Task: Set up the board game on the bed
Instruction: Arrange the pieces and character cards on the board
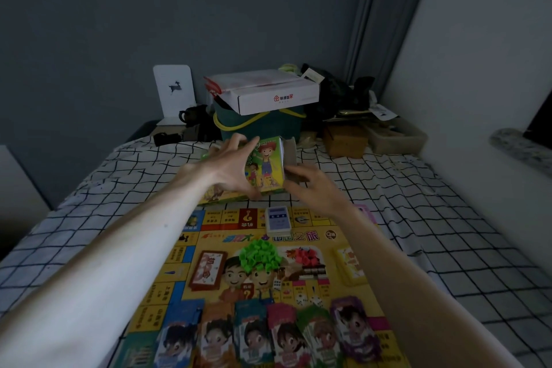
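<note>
A yellow game board (209,287) lies flat on the checked bedsheet (418,218). On it sit a heap of green pieces (260,253), a smaller heap of red pieces (304,256), a blue card deck (278,219), a red card deck (206,269), a yellow deck (351,266), dice (301,298) and a row of banknote stacks (260,334) along the near edge. Beyond the board, my left hand (231,164) and my right hand (310,185) both grip the colourful game box lid (267,166), held tilted up on its edge.
At the head of the bed stand a green basket (260,125) with a white carton (268,91) on top, a white deer card (174,89), dark bags (328,89) and small boxes (346,139). A wall runs along the right side.
</note>
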